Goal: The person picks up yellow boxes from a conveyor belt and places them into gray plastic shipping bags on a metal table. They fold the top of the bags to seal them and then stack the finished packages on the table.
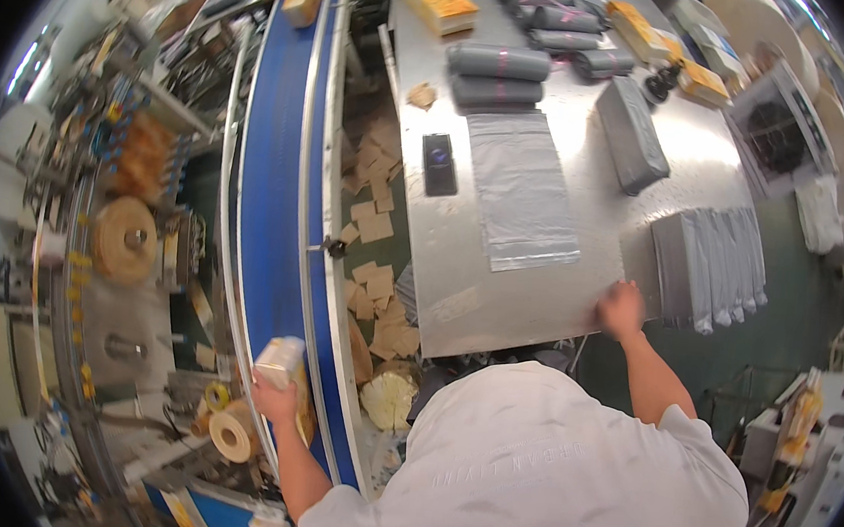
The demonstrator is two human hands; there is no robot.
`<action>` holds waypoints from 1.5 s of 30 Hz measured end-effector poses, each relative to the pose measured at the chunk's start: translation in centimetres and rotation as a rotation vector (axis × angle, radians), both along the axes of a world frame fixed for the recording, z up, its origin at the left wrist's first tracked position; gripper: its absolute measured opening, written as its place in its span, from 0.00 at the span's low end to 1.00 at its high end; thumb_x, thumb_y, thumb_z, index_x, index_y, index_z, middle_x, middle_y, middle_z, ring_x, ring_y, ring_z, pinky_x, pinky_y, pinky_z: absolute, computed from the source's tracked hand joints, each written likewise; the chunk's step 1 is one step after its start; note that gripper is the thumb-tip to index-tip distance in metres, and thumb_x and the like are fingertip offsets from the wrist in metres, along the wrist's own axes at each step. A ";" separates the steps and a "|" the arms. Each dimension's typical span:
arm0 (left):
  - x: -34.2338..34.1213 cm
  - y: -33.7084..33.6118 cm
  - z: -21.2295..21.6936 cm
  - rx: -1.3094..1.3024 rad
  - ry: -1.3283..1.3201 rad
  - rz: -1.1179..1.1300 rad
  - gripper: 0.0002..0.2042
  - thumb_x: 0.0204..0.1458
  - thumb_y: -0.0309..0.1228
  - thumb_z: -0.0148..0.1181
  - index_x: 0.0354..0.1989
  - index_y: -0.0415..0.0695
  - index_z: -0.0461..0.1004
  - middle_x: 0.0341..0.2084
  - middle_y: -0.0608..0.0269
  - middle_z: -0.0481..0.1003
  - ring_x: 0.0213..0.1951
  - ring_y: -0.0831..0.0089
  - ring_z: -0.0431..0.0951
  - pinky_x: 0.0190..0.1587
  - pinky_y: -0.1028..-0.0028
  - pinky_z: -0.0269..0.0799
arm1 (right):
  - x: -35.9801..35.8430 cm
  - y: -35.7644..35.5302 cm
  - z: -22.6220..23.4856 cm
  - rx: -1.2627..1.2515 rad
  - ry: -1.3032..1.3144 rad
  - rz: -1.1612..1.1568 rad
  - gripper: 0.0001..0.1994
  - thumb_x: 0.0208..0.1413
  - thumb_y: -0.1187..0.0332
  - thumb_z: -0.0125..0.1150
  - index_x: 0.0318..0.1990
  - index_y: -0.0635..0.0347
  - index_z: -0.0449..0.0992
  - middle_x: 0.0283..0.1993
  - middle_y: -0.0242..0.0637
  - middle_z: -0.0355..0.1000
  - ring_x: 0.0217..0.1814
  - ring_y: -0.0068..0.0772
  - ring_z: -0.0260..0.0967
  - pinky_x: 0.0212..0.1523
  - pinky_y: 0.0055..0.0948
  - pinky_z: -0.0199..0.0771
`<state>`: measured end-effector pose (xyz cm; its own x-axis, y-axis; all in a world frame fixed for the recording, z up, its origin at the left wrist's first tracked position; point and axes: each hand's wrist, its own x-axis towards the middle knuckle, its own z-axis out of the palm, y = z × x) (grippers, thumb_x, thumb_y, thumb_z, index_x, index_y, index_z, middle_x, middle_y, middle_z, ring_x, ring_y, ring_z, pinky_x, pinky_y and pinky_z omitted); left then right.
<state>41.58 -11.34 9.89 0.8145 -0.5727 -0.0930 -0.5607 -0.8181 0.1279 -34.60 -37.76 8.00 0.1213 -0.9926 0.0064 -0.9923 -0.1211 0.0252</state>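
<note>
On the blue conveyor belt (281, 181) at my lower left, my left hand (275, 401) grips the near part of a white and yellow soft pack (282, 355), which looks like packed tissues. My right hand (622, 311) rests at the near right corner of the metal table (438, 310); its fingers are curled but smeared by motion. To the right of that hand stands a row of folded grey plastic bags (708, 268). A flat grey plastic bag (524, 192) lies on the table in front of me, beside a dark phone (440, 165).
Grey rolled bundles (500, 62) and a filled grey parcel (632, 136) lie farther up the table. Yellow packs (439, 4) sit along its far side. Cardboard scraps (377, 224) litter the floor between belt and table. Machinery with paper rolls (126, 240) stands left of the belt.
</note>
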 end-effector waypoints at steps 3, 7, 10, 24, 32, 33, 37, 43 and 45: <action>1.9 -7.4 5.4 -0.354 0.009 -0.134 0.54 0.40 0.37 0.77 0.79 0.44 0.53 0.57 0.39 0.70 0.61 0.38 0.70 0.64 0.48 0.68 | 1.7 -0.2 1.6 0.180 -0.269 -0.285 0.26 0.62 0.58 0.64 0.62 0.66 0.74 0.69 0.57 0.69 0.73 0.61 0.63 0.73 0.53 0.62; -7.3 -20.8 19.4 -0.578 0.185 -0.499 0.51 0.42 0.32 0.74 0.79 0.49 0.56 0.57 0.45 0.69 0.58 0.46 0.73 0.63 0.56 0.70 | 4.9 -0.3 2.7 0.208 -0.614 -0.297 0.35 0.65 0.54 0.63 0.73 0.65 0.63 0.74 0.57 0.63 0.77 0.60 0.59 0.77 0.50 0.58; -16.5 -27.8 21.4 -0.736 0.774 -0.660 0.47 0.44 0.31 0.74 0.77 0.42 0.59 0.59 0.52 0.73 0.60 0.57 0.75 0.65 0.61 0.69 | 9.3 -1.0 6.9 0.335 -0.820 -0.056 0.39 0.67 0.48 0.62 0.78 0.57 0.57 0.81 0.54 0.54 0.83 0.55 0.50 0.81 0.47 0.51; -42.7 -34.7 -1.8 -0.537 1.297 -0.614 0.37 0.63 0.30 0.64 0.77 0.36 0.53 0.70 0.44 0.64 0.67 0.56 0.67 0.69 0.60 0.64 | 8.3 -2.2 3.8 0.397 -1.039 -0.017 0.34 0.63 0.64 0.65 0.76 0.53 0.61 0.63 0.49 0.75 0.58 0.45 0.78 0.56 0.39 0.78; -40.7 -37.9 -1.0 -0.589 1.003 -0.772 0.37 0.53 0.28 0.74 0.73 0.40 0.64 0.40 0.63 0.79 0.47 0.69 0.79 0.56 0.68 0.73 | 5.1 -8.2 2.2 0.060 -0.915 0.218 0.09 0.62 0.65 0.65 0.45 0.57 0.83 0.53 0.40 0.80 0.55 0.49 0.76 0.55 0.42 0.77; -40.6 -37.6 -0.8 -0.509 0.951 -0.842 0.34 0.52 0.28 0.74 0.69 0.41 0.69 0.39 0.63 0.79 0.46 0.68 0.80 0.55 0.68 0.74 | 4.7 -9.5 2.0 0.015 -0.860 0.327 0.09 0.62 0.64 0.65 0.45 0.57 0.83 0.57 0.39 0.79 0.60 0.49 0.74 0.58 0.43 0.75; -41.2 -38.5 2.6 -0.207 0.825 -1.053 0.25 0.48 0.31 0.76 0.57 0.44 0.81 0.40 0.61 0.78 0.46 0.63 0.80 0.53 0.65 0.77 | 5.3 -12.3 2.3 0.081 -0.513 0.560 0.16 0.60 0.63 0.65 0.55 0.54 0.80 0.73 0.32 0.67 0.78 0.51 0.56 0.72 0.50 0.61; -44.1 -38.3 6.4 -0.094 0.474 -1.205 0.28 0.44 0.40 0.79 0.55 0.44 0.82 0.66 0.46 0.64 0.64 0.47 0.67 0.66 0.55 0.67 | 6.3 -13.9 4.3 0.186 -0.551 0.410 0.34 0.59 0.65 0.64 0.74 0.51 0.64 0.82 0.29 0.54 0.83 0.51 0.44 0.76 0.56 0.50; -45.3 -38.1 6.4 -0.154 0.352 -1.181 0.32 0.43 0.43 0.80 0.57 0.42 0.80 0.72 0.40 0.56 0.69 0.41 0.60 0.71 0.53 0.60 | 6.3 -13.7 5.2 0.190 -0.596 0.436 0.35 0.59 0.67 0.62 0.75 0.52 0.63 0.82 0.29 0.54 0.83 0.51 0.45 0.76 0.56 0.50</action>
<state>-3.72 -49.43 16.29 -0.2623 -0.9625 -0.0689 -0.8595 0.2005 0.4702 -28.25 -51.47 13.16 0.5324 -0.8461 0.0274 -0.6929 -0.4541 -0.5601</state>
